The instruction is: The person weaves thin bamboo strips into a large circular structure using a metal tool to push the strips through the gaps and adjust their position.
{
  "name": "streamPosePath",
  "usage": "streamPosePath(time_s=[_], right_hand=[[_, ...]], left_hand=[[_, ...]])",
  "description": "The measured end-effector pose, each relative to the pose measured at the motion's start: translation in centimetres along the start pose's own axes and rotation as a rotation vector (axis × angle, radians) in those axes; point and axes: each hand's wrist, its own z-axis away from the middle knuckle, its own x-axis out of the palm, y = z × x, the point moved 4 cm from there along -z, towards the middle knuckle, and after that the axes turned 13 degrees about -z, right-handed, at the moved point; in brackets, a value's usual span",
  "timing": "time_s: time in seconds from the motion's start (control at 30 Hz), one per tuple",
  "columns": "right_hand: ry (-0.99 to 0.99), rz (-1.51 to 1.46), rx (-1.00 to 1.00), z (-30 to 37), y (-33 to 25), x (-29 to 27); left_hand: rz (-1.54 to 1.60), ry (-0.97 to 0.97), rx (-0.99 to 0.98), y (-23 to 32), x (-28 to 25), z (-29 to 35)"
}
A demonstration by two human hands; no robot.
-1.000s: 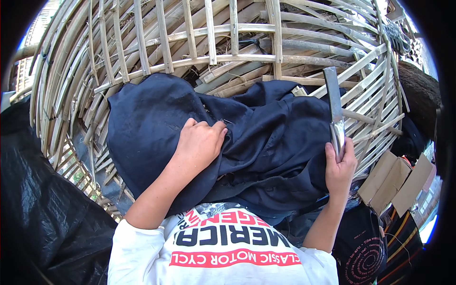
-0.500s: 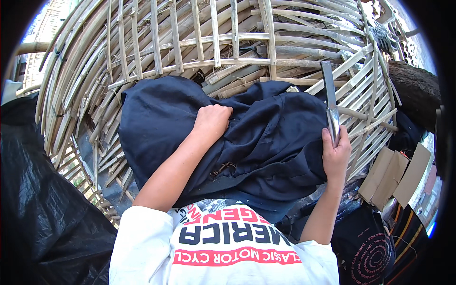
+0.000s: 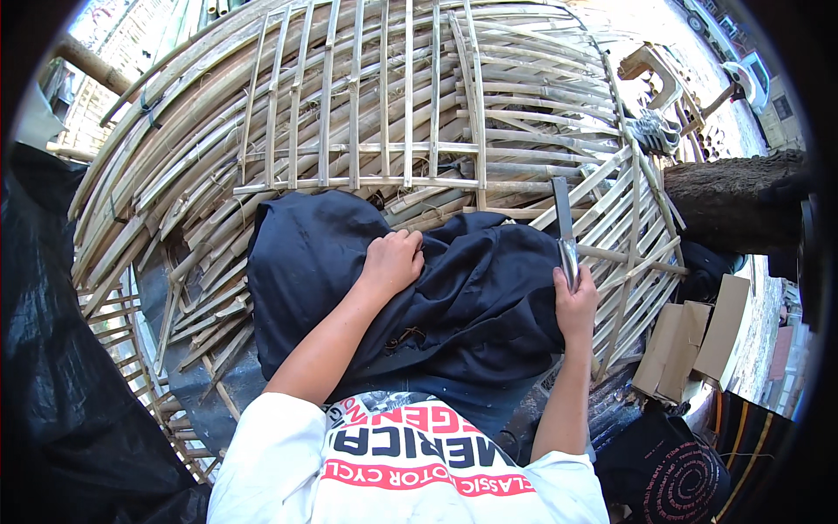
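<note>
A dark navy cloth [image 3: 323, 253] lies draped over my lap in loose folds. My left hand [image 3: 393, 260] rests on its middle with the fingers curled in, closed on a fold of the cloth; the fingertips are hidden. At the cloth's right edge, my right hand [image 3: 576, 301] is wrapped round the shiny metal handle of a knife [image 3: 564, 214]. Its straight, greyish blade points up and away from me, over the bamboo strips. A small brown tangle of fibres [image 3: 407, 337] sits on the cloth nearer to me.
Beyond my lap spreads a large pile of split bamboo strips [image 3: 201, 131], with a bamboo lattice [image 3: 410, 96] on top. A thick log [image 3: 733, 203] lies at right, above an open cardboard box [image 3: 672, 349]. Black plastic sheeting [image 3: 78, 349] covers the left side.
The view has shifted, showing more of the far ground. My left hand has turned slightly, with its knuckles showing more. The knife remains in my right hand, blade still upward.
</note>
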Motion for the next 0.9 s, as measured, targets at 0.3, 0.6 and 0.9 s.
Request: streamPosePath(time_s=[0.3, 0.6, 0.9], right_hand=[[0.031, -0.099, 0.059, -0.5, 2.3, 0.0], [0.080, -0.252, -0.087, -0.2, -0.3, -0.7], [-0.235, -0.597, 0.012, -4.7, -7.2, 7.0]], left_hand=[[0.437, 0.186, -0.058, -1.4, -4.6, 1.7], [0.942, 0.060, -0.161, -3.8, -4.4, 3.4], [1.134, -0.039, -0.192, -5.1, -2.5, 2.8]])
